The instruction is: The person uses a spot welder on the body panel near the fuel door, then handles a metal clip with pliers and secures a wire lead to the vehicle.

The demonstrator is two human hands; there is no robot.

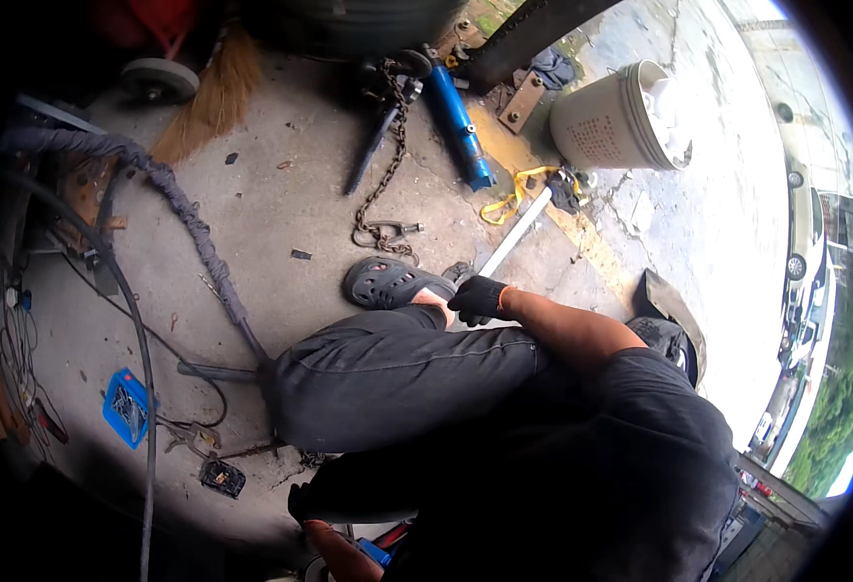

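Progress showed no clear finished or remaining step; your gloved right hand curled at the near end of the pale bar, beside your gray clog, its grip uncertain, while your shadowed left hand couldn't be read

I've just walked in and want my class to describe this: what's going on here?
A person's gloved right hand is curled at the lower end of a pale bar, beside a dark clog; whether it grips the bar is unclear. The gloved left hand is low in view, its hold hidden. A blue cylinder lies beyond.
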